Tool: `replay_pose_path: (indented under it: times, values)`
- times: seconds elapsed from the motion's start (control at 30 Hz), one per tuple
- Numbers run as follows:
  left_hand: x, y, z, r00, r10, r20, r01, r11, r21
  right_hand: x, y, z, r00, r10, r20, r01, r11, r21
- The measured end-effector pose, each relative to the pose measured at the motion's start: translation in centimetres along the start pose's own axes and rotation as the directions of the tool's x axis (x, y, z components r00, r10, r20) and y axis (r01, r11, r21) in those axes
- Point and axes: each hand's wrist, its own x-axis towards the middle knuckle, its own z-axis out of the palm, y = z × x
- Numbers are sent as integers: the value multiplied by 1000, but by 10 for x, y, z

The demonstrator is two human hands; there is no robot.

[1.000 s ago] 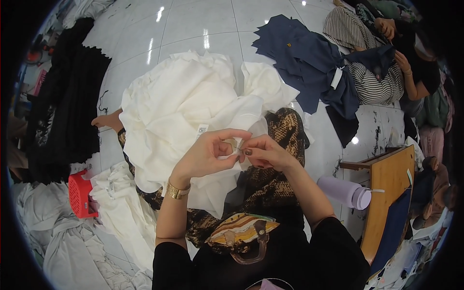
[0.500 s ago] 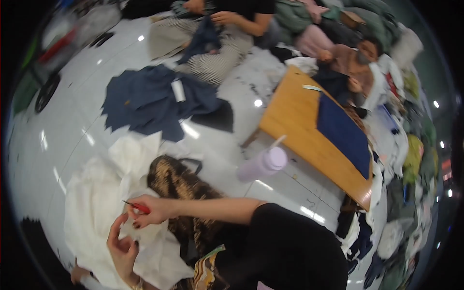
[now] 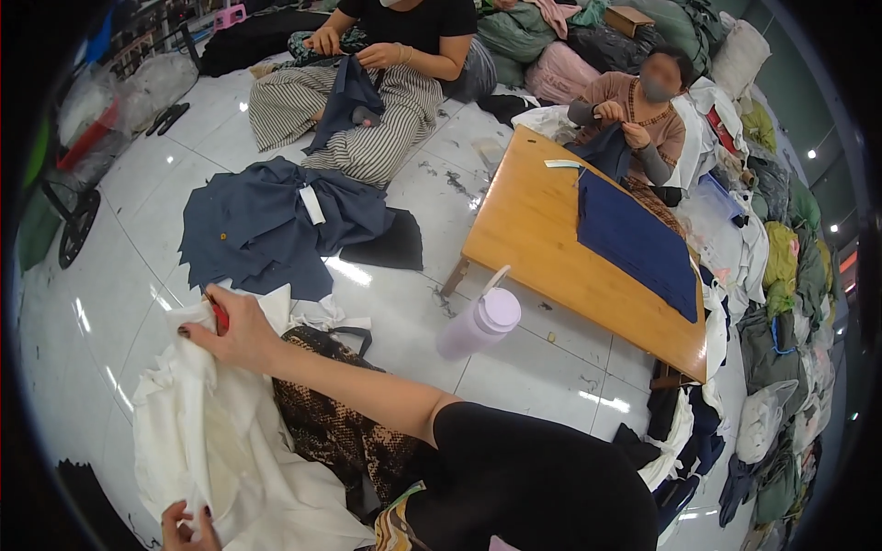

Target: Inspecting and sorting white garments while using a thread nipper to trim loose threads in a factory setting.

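Note:
White cloth (image 3: 225,441) lies in loose folds over my lap and the floor at the lower left. My right hand (image 3: 241,332) reaches across to its far edge, closed around small red-handled thread snips (image 3: 219,317). Thumb and fingers of that hand also press on the white cloth; the blades are mostly hidden. At the bottom edge my left hand (image 3: 190,531), partly cut off by the frame, has its fingers curled onto the near part of the same cloth. Brown-black patterned fabric (image 3: 331,395) covers my leg beside it.
Dark blue-grey cut pieces (image 3: 262,220) lie ahead on the tiles. A lilac bottle (image 3: 480,323) stands near the low wooden table (image 3: 524,211), which bears navy cloth (image 3: 638,243). Two people (image 3: 404,55) sit beyond, handling dark cloth. Bags and fabric piles (image 3: 781,349) line the right.
My right hand with the snips has moved away from me to the cloth's far edge. My left hand has dropped toward the bottom edge, so the hands are farther apart. The view has shifted slightly.

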Motion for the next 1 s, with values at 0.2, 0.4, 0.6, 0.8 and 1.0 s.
replay_pose_path:
  times: [0.2,0.4,0.6,0.8,1.0]
  values:
    - [-3,9,-29,969,210,-127,-147,911,385,-9,-5,1,923,-170,345,266,930,-254]
    - [-13,5,-24,984,168,-65,-127,902,412,-9,9,-13,931,-85,355,203,929,-309]
    - [-14,-53,-59,971,236,-45,-197,891,409,20,-28,-28,929,-345,136,369,898,-239]
    - [51,-112,-81,965,1,-264,43,986,161,125,-28,2,891,-283,356,452,641,-620]
    - [78,-99,-204,725,32,-688,71,990,121,202,-98,70,691,-670,271,720,608,-334]
